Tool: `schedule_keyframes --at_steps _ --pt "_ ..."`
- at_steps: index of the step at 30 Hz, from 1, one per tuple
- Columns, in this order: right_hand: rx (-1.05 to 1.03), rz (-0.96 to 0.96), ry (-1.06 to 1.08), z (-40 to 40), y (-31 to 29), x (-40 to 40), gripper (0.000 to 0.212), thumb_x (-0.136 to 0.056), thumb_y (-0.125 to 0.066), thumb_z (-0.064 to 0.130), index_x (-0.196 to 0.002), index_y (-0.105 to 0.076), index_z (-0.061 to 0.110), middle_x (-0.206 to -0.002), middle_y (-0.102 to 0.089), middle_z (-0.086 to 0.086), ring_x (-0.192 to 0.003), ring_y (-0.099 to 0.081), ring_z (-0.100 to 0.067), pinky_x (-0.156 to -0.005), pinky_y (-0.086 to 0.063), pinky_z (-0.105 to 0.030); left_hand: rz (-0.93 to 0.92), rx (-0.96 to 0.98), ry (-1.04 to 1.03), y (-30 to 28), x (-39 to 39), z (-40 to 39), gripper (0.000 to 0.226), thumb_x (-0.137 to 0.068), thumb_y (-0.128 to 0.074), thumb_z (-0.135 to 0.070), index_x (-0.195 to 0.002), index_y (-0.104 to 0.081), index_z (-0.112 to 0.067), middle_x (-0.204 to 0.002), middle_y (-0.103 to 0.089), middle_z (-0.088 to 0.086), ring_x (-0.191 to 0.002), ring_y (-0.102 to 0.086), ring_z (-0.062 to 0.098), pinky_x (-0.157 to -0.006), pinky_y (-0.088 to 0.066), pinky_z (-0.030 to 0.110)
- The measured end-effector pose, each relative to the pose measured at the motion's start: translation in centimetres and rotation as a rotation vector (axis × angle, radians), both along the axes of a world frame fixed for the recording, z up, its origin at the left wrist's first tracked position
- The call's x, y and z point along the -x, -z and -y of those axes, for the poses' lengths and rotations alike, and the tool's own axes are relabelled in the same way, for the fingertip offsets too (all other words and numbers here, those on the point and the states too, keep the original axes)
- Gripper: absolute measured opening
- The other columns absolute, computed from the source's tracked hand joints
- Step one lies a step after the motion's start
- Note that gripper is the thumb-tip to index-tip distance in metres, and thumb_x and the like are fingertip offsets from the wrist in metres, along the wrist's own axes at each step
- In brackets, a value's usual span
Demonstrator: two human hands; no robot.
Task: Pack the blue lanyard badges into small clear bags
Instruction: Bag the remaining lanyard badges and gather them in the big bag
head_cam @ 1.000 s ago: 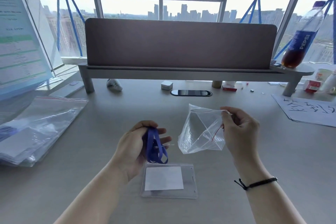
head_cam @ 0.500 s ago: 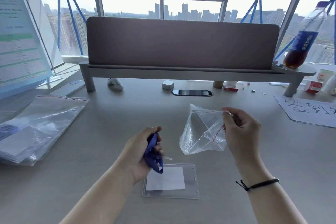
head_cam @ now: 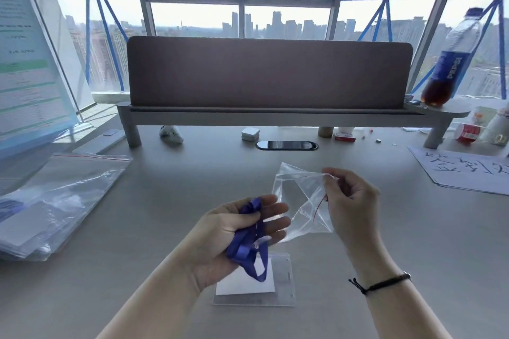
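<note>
My left hand holds a bunched blue lanyard in its palm, thumb pressed over the ribbon, fingers stretched toward the bag. A loop of the lanyard hangs down over the clear badge holder, which lies flat on the desk with a white card inside. My right hand pinches the red-striped top edge of a small clear bag and holds it up in the air. The bag's lower corner touches my left fingertips.
A stack of larger clear bags lies at the left. A desk riser with a brown panel spans the back; a cola bottle stands on its right end. Paper sheets lie at the right, a phone at the centre back.
My left hand has turned palm up and risen toward the bag, bringing the bunched lanyard with it. My right hand still holds the bag in about the same place.
</note>
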State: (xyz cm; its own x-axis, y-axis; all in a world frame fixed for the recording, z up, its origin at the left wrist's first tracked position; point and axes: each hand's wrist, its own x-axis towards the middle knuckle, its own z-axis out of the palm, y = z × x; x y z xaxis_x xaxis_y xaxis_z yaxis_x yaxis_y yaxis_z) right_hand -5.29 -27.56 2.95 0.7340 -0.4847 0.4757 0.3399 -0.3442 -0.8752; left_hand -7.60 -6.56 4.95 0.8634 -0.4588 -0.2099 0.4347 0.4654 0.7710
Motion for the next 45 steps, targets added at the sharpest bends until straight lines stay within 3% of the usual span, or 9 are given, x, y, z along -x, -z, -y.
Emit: schedule_keyframes --at_steps 8,13,19,22,28,34,37,40,45 --pt "0.110 0.007 -0.004 -0.2 -0.7 0.9 0.020 -0.090 -0.068 0.013 -0.088 -0.074 0.032 -0.062 -0.067 0.006 -0.054 -0.058 -0.011 -0.052 -0.048 -0.023 -0.010 -0.027 0.031 -1.9 -1.2 3.6 0.035 -0.106 -0.040 -0.012 -0.126 -0.067 -0.009 -0.125 -0.070 0.016 -0.119 -0.064 0.037 -0.107 -0.045 0.052" --pt "0.091 0.018 -0.019 -0.3 -0.9 0.9 0.018 -0.089 -0.068 0.010 -0.090 -0.077 0.025 -0.068 -0.071 0.005 -0.060 -0.065 -0.018 -0.058 -0.056 -0.036 -0.042 -0.091 -0.129 -2.6 -2.9 6.1 0.029 -0.106 -0.044 -0.015 -0.125 -0.057 0.001 -0.101 -0.073 0.015 -0.092 -0.072 0.030 -0.071 -0.059 0.039" --pt "0.123 0.013 -0.117 -0.1 -1.0 1.1 0.033 -0.089 -0.064 0.004 -0.095 -0.074 0.035 -0.055 -0.059 -0.003 -0.044 -0.042 -0.009 -0.046 -0.036 -0.025 -0.224 -0.016 -0.276 -2.6 -4.3 6.4 0.027 -0.109 -0.037 -0.026 -0.118 -0.063 -0.025 -0.117 -0.063 0.018 -0.112 -0.058 0.043 -0.084 -0.047 0.064" --pt "0.189 -0.013 -0.184 -0.1 -1.1 1.3 0.033 -0.089 -0.064 0.003 -0.102 -0.075 0.030 -0.050 -0.043 0.004 -0.046 -0.036 -0.006 -0.052 -0.036 -0.017 -0.247 -0.009 -0.256 -2.5 -4.4 6.5 0.026 -0.108 -0.039 -0.032 -0.112 -0.062 -0.022 -0.112 -0.065 0.017 -0.108 -0.058 0.045 -0.094 -0.039 0.075" --pt "0.216 -0.034 -0.212 0.6 -1.4 1.6 0.032 -0.089 -0.063 0.002 -0.105 -0.076 0.027 -0.050 -0.039 0.008 -0.047 -0.034 -0.006 -0.052 -0.036 -0.016 -0.272 -0.033 -0.150 -2.0 -5.1 6.9 0.044 -0.107 -0.039 -0.039 -0.136 -0.045 -0.007 -0.134 -0.057 0.022 -0.125 -0.053 0.049 -0.100 -0.040 0.071" --pt "-0.034 -0.031 -0.232 1.4 -1.8 1.3 0.037 -0.089 -0.059 -0.005 -0.094 -0.078 0.026 -0.051 -0.049 -0.006 -0.048 -0.035 -0.019 -0.047 -0.033 -0.028 -0.203 -0.136 -0.091 -3.0 -4.6 8.6 0.042 -0.104 -0.043 -0.044 -0.121 -0.047 -0.006 -0.102 -0.057 0.019 -0.082 -0.063 0.034 -0.079 -0.050 0.069" --pt "-0.130 -0.010 -0.193 1.6 -1.8 1.1 0.036 -0.089 -0.059 -0.007 -0.092 -0.079 0.022 -0.051 -0.049 -0.009 -0.049 -0.036 -0.021 -0.050 -0.035 -0.035 -0.162 -0.218 0.046 -3.5 -4.3 8.6 0.036 -0.106 -0.042 -0.038 -0.114 -0.058 -0.007 -0.104 -0.068 0.018 -0.097 -0.069 0.042 -0.084 -0.053 0.067" --pt "-0.162 0.008 -0.128 2.0 -1.9 0.9 0.038 -0.089 -0.059 -0.006 -0.086 -0.078 0.027 -0.050 -0.055 -0.004 -0.049 -0.041 -0.020 -0.052 -0.040 -0.037 -0.095 -0.271 0.119 -4.0 -4.3 7.9 0.024 -0.106 -0.041 -0.023 -0.104 -0.062 -0.011 -0.082 -0.078 0.007 -0.104 -0.068 0.040 -0.094 -0.049 0.065" --pt "-0.116 0.010 -0.091 1.6 -1.6 0.9 0.038 -0.089 -0.059 -0.004 -0.087 -0.076 0.029 -0.050 -0.060 0.002 -0.047 -0.043 -0.020 -0.049 -0.040 -0.032 0.023 -0.297 0.194 -4.0 -5.1 6.5 0.028 -0.104 -0.045 -0.024 -0.125 -0.059 -0.010 -0.133 -0.065 0.004 -0.121 -0.064 0.029 -0.092 -0.053 0.063"
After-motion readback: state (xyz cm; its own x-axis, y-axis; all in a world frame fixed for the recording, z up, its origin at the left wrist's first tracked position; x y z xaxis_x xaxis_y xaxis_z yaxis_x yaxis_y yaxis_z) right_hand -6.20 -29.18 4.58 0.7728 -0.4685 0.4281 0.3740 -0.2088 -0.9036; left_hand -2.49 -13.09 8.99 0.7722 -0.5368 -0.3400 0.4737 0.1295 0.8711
